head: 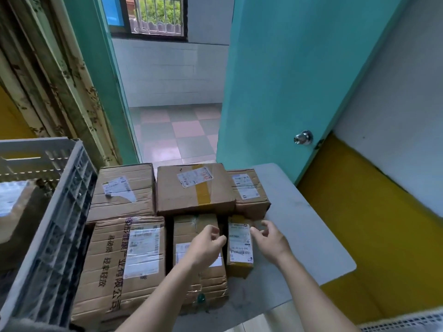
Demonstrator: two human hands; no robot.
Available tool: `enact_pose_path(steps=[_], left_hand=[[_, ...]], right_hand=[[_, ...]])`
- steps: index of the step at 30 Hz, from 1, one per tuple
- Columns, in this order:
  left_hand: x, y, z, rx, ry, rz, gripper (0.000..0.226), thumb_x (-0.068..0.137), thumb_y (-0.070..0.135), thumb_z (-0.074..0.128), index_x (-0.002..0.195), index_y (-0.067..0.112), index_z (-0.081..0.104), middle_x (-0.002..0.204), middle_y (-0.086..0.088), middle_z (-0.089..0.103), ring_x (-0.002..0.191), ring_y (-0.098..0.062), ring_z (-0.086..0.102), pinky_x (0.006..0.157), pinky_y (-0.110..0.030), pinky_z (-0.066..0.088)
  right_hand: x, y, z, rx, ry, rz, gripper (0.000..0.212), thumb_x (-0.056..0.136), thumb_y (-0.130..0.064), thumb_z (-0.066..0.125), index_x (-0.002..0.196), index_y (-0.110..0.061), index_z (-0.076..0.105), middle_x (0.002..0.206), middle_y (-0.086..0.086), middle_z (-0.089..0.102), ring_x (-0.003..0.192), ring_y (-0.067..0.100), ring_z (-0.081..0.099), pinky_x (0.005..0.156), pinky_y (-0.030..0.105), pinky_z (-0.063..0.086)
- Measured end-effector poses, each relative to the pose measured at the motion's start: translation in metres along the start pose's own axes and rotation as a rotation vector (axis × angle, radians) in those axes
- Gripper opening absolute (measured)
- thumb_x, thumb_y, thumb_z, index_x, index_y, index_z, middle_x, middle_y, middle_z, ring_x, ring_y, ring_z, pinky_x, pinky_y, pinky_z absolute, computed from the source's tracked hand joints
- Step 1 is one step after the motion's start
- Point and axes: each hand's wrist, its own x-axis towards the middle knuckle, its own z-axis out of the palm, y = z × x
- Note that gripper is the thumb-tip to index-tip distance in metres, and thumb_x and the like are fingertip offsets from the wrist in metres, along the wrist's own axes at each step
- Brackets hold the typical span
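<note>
Small room, teal door open onto a checkered floor; grey worktop in front, loaded with cardboard parcels. Target is the small narrow box, front row, rightmost, lying flat with the shipping label up, close to the worktop's near edge. Left hand hovers just left of it, over the neighbouring tall box; fingers loosely curled, grasping nothing. Right hand sits at the box's right edge, its fingers half curled and released too, thumb at the label's upper right corner; can't tell if it actually touches the cardboard. So the small box is bracketed between both hands, not gripped. Left of the tall box: large printed carton, creased, label on top. Back row, three more: creased box on the left, wide box with a yellow tape strip in the middle, smaller box on the right, just behind the target. Grey plastic crate stands at the left, touching the carton, with a parcel inside. Round metal knob on the door; yellow lower wall to the right; barred window in the far room.
</note>
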Motion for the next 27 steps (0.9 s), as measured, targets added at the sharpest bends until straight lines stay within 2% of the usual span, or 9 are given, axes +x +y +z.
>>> enact_pose_path(steps=[2,6,8,12,19,21,23,25,27], left_hand=[[0.002,0.003,0.012,0.010,-0.047,-0.025,0.045,0.105,0.036,0.054,0.143,0.015,0.047,0.142,-0.005,0.059,0.114,-0.011,0.059,0.058,-0.009,0.048],[0.019,0.006,0.031,0.015,-0.121,-0.048,0.047,0.106,0.037,0.052,0.146,0.015,0.042,0.143,-0.004,0.059,0.099,-0.003,0.056,0.053,-0.008,0.048],[0.029,0.007,0.042,-0.019,-0.129,-0.095,0.045,0.106,0.035,0.051,0.146,0.016,0.041,0.141,-0.003,0.059,0.097,-0.002,0.060,0.061,-0.010,0.054],[0.036,0.010,0.064,-0.041,-0.154,-0.137,0.045,0.108,0.028,0.047,0.151,0.019,0.035,0.147,-0.002,0.055,0.127,-0.015,0.060,0.098,-0.029,0.056],[0.054,0.014,0.096,0.103,-0.091,-0.265,0.046,0.106,0.025,0.040,0.151,0.015,0.033,0.152,-0.010,0.050,0.134,-0.028,0.054,0.112,-0.042,0.045],[0.057,0.011,0.098,0.128,-0.088,-0.331,0.041,0.105,0.027,0.043,0.144,0.014,0.039,0.143,-0.010,0.058,0.127,-0.028,0.059,0.107,-0.041,0.049],[0.058,0.009,0.100,0.155,-0.086,-0.334,0.036,0.105,0.022,0.045,0.140,0.012,0.045,0.139,-0.010,0.061,0.125,-0.027,0.061,0.104,-0.036,0.050],[0.058,0.007,0.104,0.177,-0.093,-0.310,0.033,0.105,0.022,0.045,0.137,0.013,0.050,0.140,-0.007,0.062,0.124,-0.025,0.061,0.101,-0.033,0.049],[0.057,0.010,0.105,0.213,-0.063,-0.306,0.031,0.105,0.024,0.046,0.134,0.015,0.052,0.138,-0.004,0.062,0.122,-0.024,0.062,0.096,-0.031,0.049]], right_hand=[[0.004,0.011,0.003,-0.011,-0.033,0.029,0.063,0.101,-0.049,0.057,0.152,-0.017,0.042,0.129,0.006,0.064,0.122,0.024,0.060,0.096,0.033,0.047],[0.022,0.029,0.007,-0.028,-0.079,0.064,0.066,0.100,-0.052,0.055,0.155,-0.018,0.038,0.129,0.004,0.062,0.123,0.024,0.059,0.101,0.037,0.049],[0.036,0.039,0.009,-0.035,-0.121,0.079,0.068,0.100,-0.053,0.055,0.155,-0.019,0.037,0.128,0.003,0.061,0.122,0.024,0.058,0.102,0.036,0.048],[0.051,0.053,0.017,-0.044,-0.236,0.102,0.073,0.099,-0.054,0.056,0.159,-0.020,0.032,0.135,0.004,0.059,0.126,0.023,0.057,0.103,0.033,0.044],[0.070,0.073,0.031,-0.024,-0.403,0.134,0.080,0.102,-0.050,0.054,0.165,-0.015,0.018,0.167,0.006,0.030,0.153,0.025,0.032,0.118,0.035,0.031],[0.072,0.076,0.033,-0.013,-0.417,0.151,0.074,0.103,-0.047,0.053,0.163,-0.014,0.024,0.163,0.006,0.039,0.147,0.025,0.041,0.114,0.035,0.038],[0.072,0.076,0.034,0.043,-0.425,0.153,0.053,0.103,-0.040,0.052,0.151,-0.018,0.046,0.138,0.001,0.062,0.120,0.018,0.062,0.100,0.036,0.051],[0.071,0.077,0.036,0.094,-0.394,0.129,0.031,0.102,-0.034,0.054,0.130,-0.023,0.061,0.119,-0.004,0.070,0.097,0.010,0.065,0.087,0.034,0.057],[0.069,0.077,0.034,0.109,-0.309,0.103,0.021,0.100,-0.031,0.058,0.120,-0.024,0.062,0.115,-0.005,0.070,0.097,0.012,0.066,0.085,0.032,0.056]])
